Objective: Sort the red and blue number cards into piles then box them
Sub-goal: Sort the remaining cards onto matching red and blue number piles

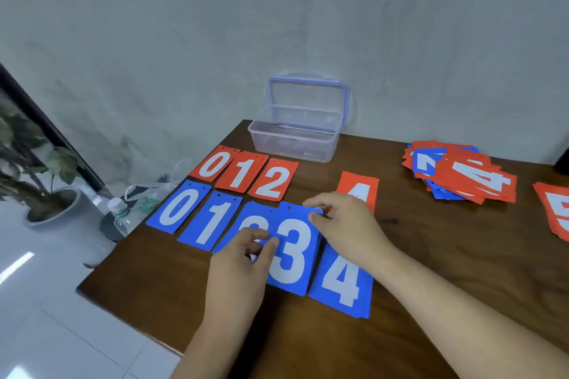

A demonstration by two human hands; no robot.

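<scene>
Dark wooden table [462, 271], grey wall [277, 9]

The blue 3 card [292, 255], pinched by the left hand [238, 268] and right hand [345, 224], overlaps the blue 2 card [255, 215] at the left hand's fingertips. The blue 4 card [341, 283] lies flat under the right wrist.
</scene>
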